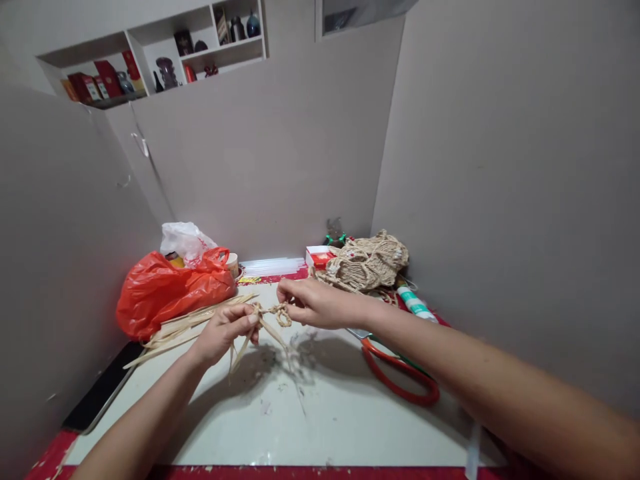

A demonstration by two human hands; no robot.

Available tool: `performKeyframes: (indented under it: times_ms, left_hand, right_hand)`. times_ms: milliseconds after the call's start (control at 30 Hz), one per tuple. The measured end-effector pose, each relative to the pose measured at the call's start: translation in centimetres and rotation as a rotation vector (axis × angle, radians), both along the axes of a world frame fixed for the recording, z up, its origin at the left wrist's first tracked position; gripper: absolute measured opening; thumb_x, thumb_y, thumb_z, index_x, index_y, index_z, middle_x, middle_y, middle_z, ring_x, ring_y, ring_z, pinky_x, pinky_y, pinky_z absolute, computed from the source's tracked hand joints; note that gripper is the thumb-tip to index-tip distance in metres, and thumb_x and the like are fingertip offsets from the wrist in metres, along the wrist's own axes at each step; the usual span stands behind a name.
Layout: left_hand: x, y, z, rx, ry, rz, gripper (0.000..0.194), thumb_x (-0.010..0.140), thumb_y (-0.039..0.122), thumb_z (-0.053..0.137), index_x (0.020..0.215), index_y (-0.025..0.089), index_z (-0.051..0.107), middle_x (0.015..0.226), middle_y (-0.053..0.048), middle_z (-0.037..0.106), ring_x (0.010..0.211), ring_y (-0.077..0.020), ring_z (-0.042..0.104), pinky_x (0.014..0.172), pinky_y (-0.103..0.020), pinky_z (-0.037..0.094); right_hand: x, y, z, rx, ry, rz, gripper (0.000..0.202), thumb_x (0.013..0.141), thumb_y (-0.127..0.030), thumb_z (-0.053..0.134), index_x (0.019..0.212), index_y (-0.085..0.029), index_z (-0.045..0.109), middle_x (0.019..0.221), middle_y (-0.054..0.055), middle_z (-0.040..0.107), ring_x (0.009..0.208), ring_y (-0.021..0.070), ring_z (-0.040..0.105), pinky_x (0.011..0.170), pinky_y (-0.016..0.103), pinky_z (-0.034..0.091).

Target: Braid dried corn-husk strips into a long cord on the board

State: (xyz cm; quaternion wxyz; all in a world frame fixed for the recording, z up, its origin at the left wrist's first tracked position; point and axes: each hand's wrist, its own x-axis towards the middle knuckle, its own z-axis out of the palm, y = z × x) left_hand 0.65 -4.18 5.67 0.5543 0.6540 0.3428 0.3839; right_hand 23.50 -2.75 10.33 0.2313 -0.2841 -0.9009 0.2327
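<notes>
One tan plaited-fibre braid [279, 310], likely light, pliable, best held mid-plait, is pinched by left hand [231, 327] and right hand [311, 304] above the white rectangular board [300, 437].

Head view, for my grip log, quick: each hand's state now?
Left hand: closed, holding a twisted strand.
Right hand: closed, apparently holding the strand at its loop.

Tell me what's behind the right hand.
Beyond the right hand, a tan cord bundle and a red-and-white box show. Anything directly behind the hand is covered.
</notes>
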Motion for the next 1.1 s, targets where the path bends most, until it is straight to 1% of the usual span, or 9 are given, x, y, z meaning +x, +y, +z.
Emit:
performKeyframes:
  times_ms: [100, 267, 333, 400, 500, 600, 733, 867, 1100]
  left_hand:
    - [-0.5, 0.0, -0.2, -0.006, 0.060, -0.040, 0.022, 0.081, 0.029, 0.059, 0.068, 0.012, 0.059, 0.062, -0.002, 0.059, 0.058, -0.0102, 0.053, 0.063, -0.025, 0.041]
    - [-0.2, -0.4, -0.5, -0.056, 0.024, -0.052, 0.021, 0.080, 0.029, 0.060, 0.068, 0.012, 0.061, 0.062, -0.002, 0.059, 0.057, -0.0108, 0.053, 0.064, -0.026, 0.042]
    - [0.0, -0.4, -0.6, -0.067, 0.000, -0.042, 0.021, 0.080, 0.029, 0.061, 0.068, 0.012, 0.061, 0.061, -0.002, 0.059, 0.056, -0.0108, 0.054, 0.062, -0.026, 0.041]
    - [0.2, -0.5, -0.8, -0.089, -0.037, -0.028, 0.021, 0.080, 0.029, 0.061, 0.068, 0.012, 0.062, 0.061, -0.002, 0.059, 0.056, -0.0106, 0.054, 0.061, -0.025, 0.042]
    - [0.4, -0.4, -1.0, -0.155, -0.105, -0.021, 0.020, 0.077, 0.029, 0.064, 0.068, 0.011, 0.063, 0.062, -0.002, 0.061, 0.055, -0.0103, 0.055, 0.060, -0.025, 0.043]
    - [0.6, -0.5, -1.2, -0.223, -0.171, -0.032, 0.020, 0.075, 0.028, 0.066, 0.067, 0.011, 0.062, 0.062, -0.003, 0.061, 0.054, -0.0104, 0.055, 0.058, -0.025, 0.044]
    - [1.0, -0.9, -1.0, -0.273, -0.221, -0.070, 0.021, 0.075, 0.028, 0.066, 0.065, 0.010, 0.062, 0.056, -0.004, 0.061, 0.050, -0.0101, 0.055, 0.054, -0.023, 0.043]
    - [1.3, -1.4, -0.2, -0.329, -0.260, -0.040, 0.021, 0.071, 0.027, 0.067, 0.062, 0.009, 0.061, 0.053, -0.004, 0.060, 0.046, -0.0096, 0.054, 0.050, -0.021, 0.043]
    - [1.2, -1.9, 0.4, -0.316, -0.313, -0.014, 0.020, 0.070, 0.027, 0.067, 0.061, 0.010, 0.060, 0.050, -0.003, 0.059, 0.044, -0.0095, 0.053, 0.049, -0.021, 0.042]
  right_hand:
    - [0.2, 0.0, -0.7, 0.034, -0.009, -0.012, 0.011, 0.074, -0.010, 0.046, 0.083, -0.016, 0.049, 0.070, 0.000, 0.052, 0.059, 0.0094, 0.043, 0.055, 0.023, 0.036]
    - [0.4, -0.1, -1.1, -0.313, 0.146, 0.025, 0.016, 0.073, -0.012, 0.049, 0.088, -0.015, 0.054, 0.073, 0.000, 0.054, 0.060, 0.0090, 0.049, 0.054, 0.021, 0.040]
    - [0.6, -0.1, -1.0, -0.460, 0.127, 0.057, 0.019, 0.073, -0.016, 0.051, 0.091, -0.015, 0.057, 0.080, 0.002, 0.057, 0.065, 0.0103, 0.052, 0.053, 0.022, 0.042]
    - [0.6, 0.0, -1.3, -0.513, 0.089, 0.086, 0.019, 0.075, -0.022, 0.054, 0.092, -0.015, 0.059, 0.083, 0.004, 0.058, 0.070, 0.0115, 0.054, 0.056, 0.023, 0.044]
    - [0.3, 0.1, -2.2, -0.386, 0.051, 0.062, 0.022, 0.074, -0.030, 0.062, 0.089, -0.014, 0.060, 0.079, 0.003, 0.059, 0.070, 0.0117, 0.054, 0.060, 0.023, 0.044]
    - [-0.4, 0.0, -3.3, -0.255, 0.019, 0.020, 0.019, 0.073, -0.027, 0.064, 0.087, -0.014, 0.061, 0.077, 0.003, 0.060, 0.069, 0.0116, 0.054, 0.062, 0.023, 0.043]
    - [-1.1, -0.6, -4.0, -0.194, -0.005, 0.060, 0.010, 0.076, -0.019, 0.057, 0.084, -0.014, 0.060, 0.077, 0.003, 0.061, 0.066, 0.0107, 0.053, 0.063, 0.024, 0.042]
    - [-1.5, -1.4, -4.0, -0.162, 0.042, 0.066, 0.006, 0.075, -0.019, 0.058, 0.080, -0.015, 0.058, 0.074, 0.002, 0.060, 0.063, 0.0099, 0.051, 0.061, 0.023, 0.042]
    - [-1.3, -0.7, -4.0, 0.153, 0.154, -0.220, 0.004, 0.073, -0.013, 0.052, 0.075, -0.017, 0.050, 0.064, 0.000, 0.056, 0.056, 0.0095, 0.048, 0.055, 0.022, 0.038]
